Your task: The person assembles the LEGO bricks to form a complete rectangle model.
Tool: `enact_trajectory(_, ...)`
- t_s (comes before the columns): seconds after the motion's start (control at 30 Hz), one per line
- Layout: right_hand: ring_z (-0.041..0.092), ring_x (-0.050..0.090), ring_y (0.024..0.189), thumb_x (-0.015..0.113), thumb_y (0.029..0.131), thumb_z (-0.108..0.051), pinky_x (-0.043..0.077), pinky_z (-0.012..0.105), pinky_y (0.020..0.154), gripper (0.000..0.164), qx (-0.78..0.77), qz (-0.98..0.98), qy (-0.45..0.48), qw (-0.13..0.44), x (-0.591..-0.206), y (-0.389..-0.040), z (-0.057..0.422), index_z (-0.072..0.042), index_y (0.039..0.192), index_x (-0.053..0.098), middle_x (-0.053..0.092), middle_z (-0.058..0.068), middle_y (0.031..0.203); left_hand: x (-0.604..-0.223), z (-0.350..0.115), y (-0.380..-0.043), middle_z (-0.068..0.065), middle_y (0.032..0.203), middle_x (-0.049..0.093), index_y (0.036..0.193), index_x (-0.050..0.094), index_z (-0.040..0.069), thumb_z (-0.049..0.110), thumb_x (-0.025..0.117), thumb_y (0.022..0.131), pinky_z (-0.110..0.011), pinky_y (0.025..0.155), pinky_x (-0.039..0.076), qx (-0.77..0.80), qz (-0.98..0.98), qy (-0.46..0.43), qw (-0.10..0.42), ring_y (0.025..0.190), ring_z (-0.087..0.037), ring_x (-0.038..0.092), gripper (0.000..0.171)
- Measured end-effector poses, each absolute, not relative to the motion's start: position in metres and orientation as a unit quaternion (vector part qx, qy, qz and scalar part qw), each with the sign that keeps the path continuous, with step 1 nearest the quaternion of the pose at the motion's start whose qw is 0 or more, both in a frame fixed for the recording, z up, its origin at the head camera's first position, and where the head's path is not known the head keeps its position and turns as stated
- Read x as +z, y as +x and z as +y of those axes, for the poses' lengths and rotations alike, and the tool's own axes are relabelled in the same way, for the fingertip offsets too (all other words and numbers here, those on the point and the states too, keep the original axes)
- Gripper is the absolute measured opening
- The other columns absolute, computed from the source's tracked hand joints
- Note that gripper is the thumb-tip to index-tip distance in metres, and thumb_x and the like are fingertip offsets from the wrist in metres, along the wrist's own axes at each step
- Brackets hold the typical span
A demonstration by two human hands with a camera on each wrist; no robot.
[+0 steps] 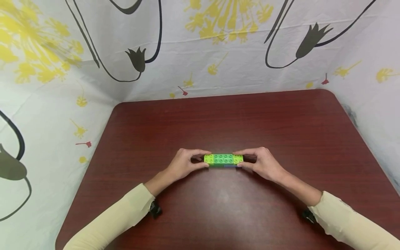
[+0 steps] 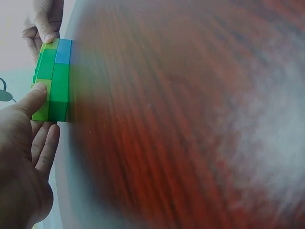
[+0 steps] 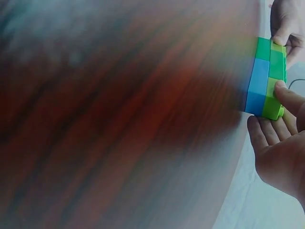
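Note:
In the middle of the table lies a short bar of toy building bricks, two layers high. Its top layer has a green brick (image 1: 223, 159) between a lime brick (image 1: 208, 159) on the left and another lime brick (image 1: 238, 158) on the right. The lower layer shows a long green brick (image 2: 59, 90) beside a blue brick (image 3: 257, 86). My left hand (image 1: 182, 164) pinches the bar's left end, thumb on the near side and fingers on the far side. On the right end, my right hand (image 1: 265, 164) pinches likewise.
The dark red wood-grain table (image 1: 225, 118) has rounded corners. White cloth (image 1: 200, 73) with yellow and grey flower prints hangs behind it and along both sides. A small black device (image 1: 155, 209) sits under the left sleeve cuff, and another (image 1: 308, 216) under the right.

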State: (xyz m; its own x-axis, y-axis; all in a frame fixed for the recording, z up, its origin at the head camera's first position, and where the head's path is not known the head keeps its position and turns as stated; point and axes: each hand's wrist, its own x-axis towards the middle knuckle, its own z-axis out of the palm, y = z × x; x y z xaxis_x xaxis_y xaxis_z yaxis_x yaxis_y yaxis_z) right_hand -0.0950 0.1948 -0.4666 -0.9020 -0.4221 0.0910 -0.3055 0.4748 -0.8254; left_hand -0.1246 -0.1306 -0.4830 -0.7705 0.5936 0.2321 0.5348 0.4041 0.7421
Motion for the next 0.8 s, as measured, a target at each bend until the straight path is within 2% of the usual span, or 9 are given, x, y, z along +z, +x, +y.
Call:
enact_trajectory(0.33,0.023,0.074,0.113,0.089,0.087,-0.007,0.061,0.035,0.083,0.039,-0.46,0.86,-0.21,0.065,-0.4653,-0.095,0.1922,-0.011,0.125,0.079,0.077,0.008,0.121,-0.4816,-0.1263,-0.1173,0.001,0.118,0.079,0.13,0.077,0.016,0.021,0.089,0.089,-0.021,0.082,0.06,0.404,0.857,0.32,0.02,0.094,-0.003,0.075,0.043)
enact_trajectory(0.7,0.017,0.07,0.094,0.089,0.087,-0.008,0.056,0.03,0.074,0.041,-0.442,0.868,-0.218,0.061,-0.4645,-0.0949,0.1916,-0.011,0.127,0.078,0.077,0.008,0.12,-0.4798,-0.1275,-0.1155,0.004,0.122,0.077,0.132,0.075,0.016,0.026,0.089,0.088,-0.026,0.084,0.06,0.352,0.873,0.338,-0.012,0.096,-0.006,0.073,0.047)
enact_trajectory(0.8,0.017,0.071,0.096,0.09,0.087,-0.009,0.057,0.032,0.076,0.042,-0.437,0.869,-0.224,0.058,-0.4643,-0.0949,0.1919,-0.01,0.127,0.078,0.077,0.007,0.121,-0.478,-0.1297,-0.1161,0.003,0.124,0.076,0.133,0.074,0.014,0.027,0.09,0.088,-0.028,0.087,0.06,0.351,0.874,0.336,-0.01,0.099,-0.008,0.073,0.05)
